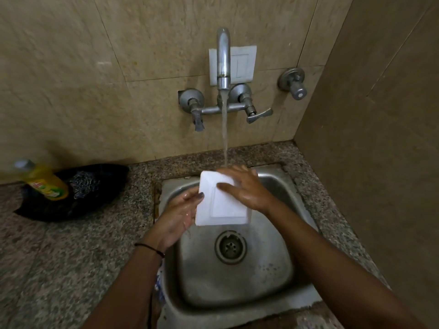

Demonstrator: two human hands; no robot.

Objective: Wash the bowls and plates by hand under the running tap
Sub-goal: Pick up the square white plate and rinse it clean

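A white square plate is held tilted over the steel sink, just under the stream from the wall tap. My left hand grips the plate's left edge, thumb on top. My right hand lies flat across its upper face, fingers spread and wet. The water lands at the plate's far edge by my right fingers. The sink basin below holds only its drain.
A yellow dish-soap bottle lies on a black bag with a steel scrubber on the granite counter to the left. Two tap handles and a separate valve stick out of the tiled wall. A side wall stands close on the right.
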